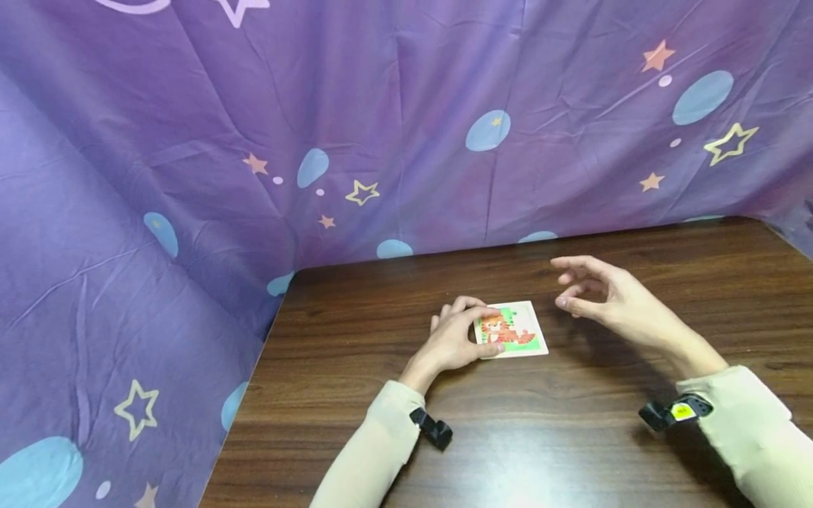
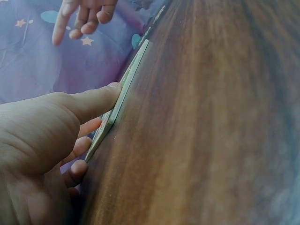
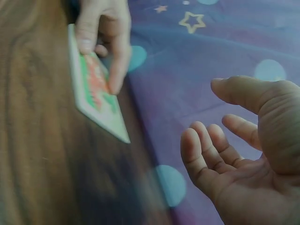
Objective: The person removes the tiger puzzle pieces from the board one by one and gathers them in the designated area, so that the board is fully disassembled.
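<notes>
A thin square picture board (image 1: 522,329) lies flat on the brown table, showing an orange striped animal on green inside a pale border. My left hand (image 1: 452,340) rests over its left side. In the head view, the thumb and index finger reach onto the picture, spread apart and fairly straight. The left wrist view shows the thumb along the board's near edge (image 2: 131,86), with other fingertips by its corner. To the right, my right hand (image 1: 612,296) hovers above the table, apart from the board, fingers loosely bent and holding nothing.
The dark wood-grain table (image 1: 508,437) meets a purple cloth (image 1: 406,127) with stars and blue ovals at its back and left. Each wrist wears a black camera mount (image 1: 433,428) over a pale sleeve (image 1: 375,441).
</notes>
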Motion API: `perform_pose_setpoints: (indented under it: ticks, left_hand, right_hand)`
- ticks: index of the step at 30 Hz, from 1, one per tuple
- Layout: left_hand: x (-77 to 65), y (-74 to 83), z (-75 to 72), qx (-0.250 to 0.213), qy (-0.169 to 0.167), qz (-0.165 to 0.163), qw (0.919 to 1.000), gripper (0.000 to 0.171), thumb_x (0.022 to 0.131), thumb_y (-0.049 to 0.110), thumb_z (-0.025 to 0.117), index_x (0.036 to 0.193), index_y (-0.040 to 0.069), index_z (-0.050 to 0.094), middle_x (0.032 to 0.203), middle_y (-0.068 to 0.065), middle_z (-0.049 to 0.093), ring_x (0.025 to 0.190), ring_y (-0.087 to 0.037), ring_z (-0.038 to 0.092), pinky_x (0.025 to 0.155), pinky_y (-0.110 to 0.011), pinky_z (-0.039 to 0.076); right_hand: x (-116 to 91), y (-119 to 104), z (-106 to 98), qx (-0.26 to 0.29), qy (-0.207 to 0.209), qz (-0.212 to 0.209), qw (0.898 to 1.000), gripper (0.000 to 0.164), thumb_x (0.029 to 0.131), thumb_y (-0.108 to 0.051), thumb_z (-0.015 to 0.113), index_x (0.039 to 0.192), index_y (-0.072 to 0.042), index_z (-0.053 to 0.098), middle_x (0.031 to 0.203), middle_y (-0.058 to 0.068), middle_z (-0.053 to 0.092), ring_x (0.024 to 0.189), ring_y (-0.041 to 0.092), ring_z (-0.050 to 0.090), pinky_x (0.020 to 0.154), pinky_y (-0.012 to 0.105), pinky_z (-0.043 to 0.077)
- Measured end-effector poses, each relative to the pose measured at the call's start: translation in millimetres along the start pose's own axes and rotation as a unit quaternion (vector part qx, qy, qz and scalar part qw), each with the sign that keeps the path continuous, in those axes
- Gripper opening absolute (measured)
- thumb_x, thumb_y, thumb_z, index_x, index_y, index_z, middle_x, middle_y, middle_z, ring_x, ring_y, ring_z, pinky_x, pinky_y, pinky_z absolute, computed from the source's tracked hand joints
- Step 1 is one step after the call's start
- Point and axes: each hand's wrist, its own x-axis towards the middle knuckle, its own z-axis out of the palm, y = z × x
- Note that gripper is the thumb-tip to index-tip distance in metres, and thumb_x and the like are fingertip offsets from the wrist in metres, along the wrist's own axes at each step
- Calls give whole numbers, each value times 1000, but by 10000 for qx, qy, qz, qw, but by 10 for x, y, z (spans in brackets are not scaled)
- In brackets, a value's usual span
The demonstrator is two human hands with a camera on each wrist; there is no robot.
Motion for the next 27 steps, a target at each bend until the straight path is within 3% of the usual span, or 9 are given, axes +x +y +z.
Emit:
perform_pose_setpoints:
  ticks: [4, 9, 18, 27]
  left_hand:
    - [14, -31, 22, -70, -1, -3, 10000, 63, 94, 46, 89, 153, 37, 68, 157, 9, 53, 134, -17, 48, 104, -39, 35]
    - [8, -30, 14, -127, 4, 8, 9999, 63, 94, 46, 89, 153, 37, 68, 157, 8, 53, 134, -18, 49, 105, -39, 35]
    - [-58, 113, -98, -52, -116, -42, 9999, 64, 96, 41, 88, 155, 29, 67, 158, 2, 53, 135, -21, 49, 108, -40, 36]
    - [-3, 1, -21, -55, 9, 54, 10000, 64, 94, 45, 88, 153, 35, 68, 157, 7, 53, 133, -17, 49, 105, -36, 35]
  right_hand:
    - [-4, 49, 129, -10, -147, 120, 9998, 59, 100, 1, 80, 155, -4, 58, 123, 17, 65, 99, 11, 74, 78, 30, 64]
    - [-11, 145, 229, -63, -286, 80, 9995, 58, 100, -1, 82, 153, -2, 59, 122, 24, 65, 97, 11, 74, 77, 26, 62]
    - [-28, 281, 363, 185, -732, 114, 9971, 57, 96, 4, 82, 149, 8, 59, 121, 24, 64, 96, 13, 73, 78, 25, 60]
    - [-51, 357, 416, -333, -946, 366, 9943, 50, 95, -13, 90, 138, 0, 70, 109, 14, 67, 91, 15, 65, 73, 25, 55]
